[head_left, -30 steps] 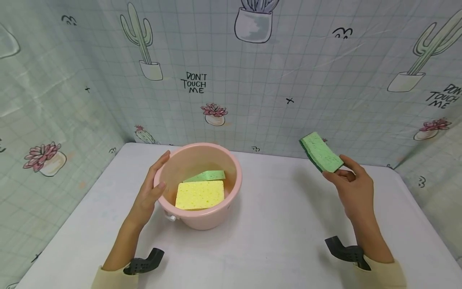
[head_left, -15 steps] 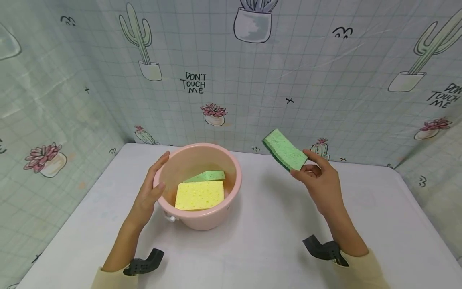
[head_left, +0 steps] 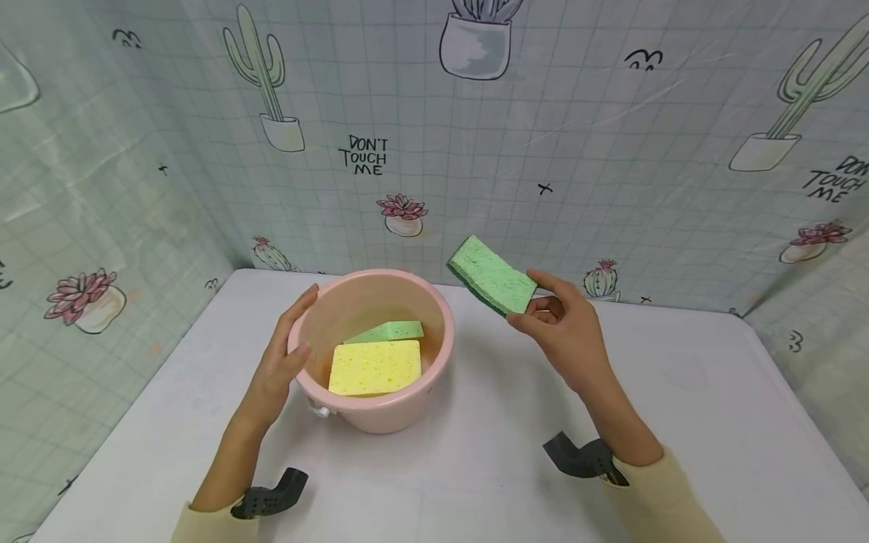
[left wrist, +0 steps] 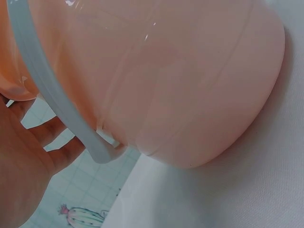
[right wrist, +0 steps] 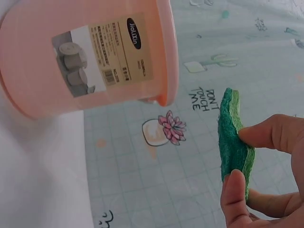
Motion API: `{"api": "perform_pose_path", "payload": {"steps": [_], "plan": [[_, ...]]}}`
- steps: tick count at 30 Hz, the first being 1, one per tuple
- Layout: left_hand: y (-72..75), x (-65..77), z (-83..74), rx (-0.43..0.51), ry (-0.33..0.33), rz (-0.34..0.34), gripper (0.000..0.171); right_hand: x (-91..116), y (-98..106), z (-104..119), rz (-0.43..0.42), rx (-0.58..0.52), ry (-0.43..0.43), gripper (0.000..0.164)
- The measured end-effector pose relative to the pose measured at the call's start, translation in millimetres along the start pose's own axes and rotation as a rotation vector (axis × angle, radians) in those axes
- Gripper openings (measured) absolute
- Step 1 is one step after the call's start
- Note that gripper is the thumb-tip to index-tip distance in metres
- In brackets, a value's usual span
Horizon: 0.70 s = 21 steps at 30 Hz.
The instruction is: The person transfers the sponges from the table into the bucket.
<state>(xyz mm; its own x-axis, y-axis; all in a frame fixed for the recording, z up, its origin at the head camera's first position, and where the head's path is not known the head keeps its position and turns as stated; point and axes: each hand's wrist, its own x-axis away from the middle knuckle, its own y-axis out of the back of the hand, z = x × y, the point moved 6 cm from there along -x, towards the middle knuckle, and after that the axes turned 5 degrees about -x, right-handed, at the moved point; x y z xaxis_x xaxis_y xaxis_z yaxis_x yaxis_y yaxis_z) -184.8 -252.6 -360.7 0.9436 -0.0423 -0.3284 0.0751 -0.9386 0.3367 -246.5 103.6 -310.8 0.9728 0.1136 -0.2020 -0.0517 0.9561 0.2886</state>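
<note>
A pink bucket (head_left: pixel 387 411) stands on the table, left of centre in the head view. Its left rim is held by my left hand (head_left: pixel 274 362), thumb over the edge and fingers along the outside. Inside the bucket lie a yellow sponge (head_left: pixel 376 368) and, behind it, a light green sponge (head_left: pixel 394 330). Up in the air right of the bucket, my right hand (head_left: pixel 566 332) pinches another green sponge (head_left: pixel 492 275) by one end. The right wrist view shows the dark green scouring layer (right wrist: pixel 230 137) on this sponge, with thumb and fingers on both faces.
White table (head_left: pixel 475 467) reaches to a grid-patterned curtain (head_left: pixel 475 151) with printed cacti at the back and sides. A pale handle (left wrist: pixel 52 95) hangs along the bucket's outer wall. A paper label (right wrist: pixel 107 54) is on the bucket's side.
My right hand has carried the green sponge leftward and slightly up, closer to the bucket's right rim. My left hand and the bucket have stayed where they were.
</note>
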Motion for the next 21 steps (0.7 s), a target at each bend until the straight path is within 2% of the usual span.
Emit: {"api": "perform_pose_path", "payload": {"steps": [6, 13, 21], "plan": [[0.4, 0.1, 0.9, 0.004, -0.001, 0.003, 0.061, 1.2, -16.8, 4.8, 0.065, -0.002, 0.021, 0.064], [0.7, 0.6, 2.1, 0.005, -0.007, 0.002, 0.061, 2.3, -39.5, 20.5, 0.141, -0.030, 0.086, 0.062], [0.4, -0.3, 1.6, 0.014, -0.019, 0.002, 0.061, 1.9, -67.6, 30.8, 0.210, 0.020, 0.161, 0.063]]}}
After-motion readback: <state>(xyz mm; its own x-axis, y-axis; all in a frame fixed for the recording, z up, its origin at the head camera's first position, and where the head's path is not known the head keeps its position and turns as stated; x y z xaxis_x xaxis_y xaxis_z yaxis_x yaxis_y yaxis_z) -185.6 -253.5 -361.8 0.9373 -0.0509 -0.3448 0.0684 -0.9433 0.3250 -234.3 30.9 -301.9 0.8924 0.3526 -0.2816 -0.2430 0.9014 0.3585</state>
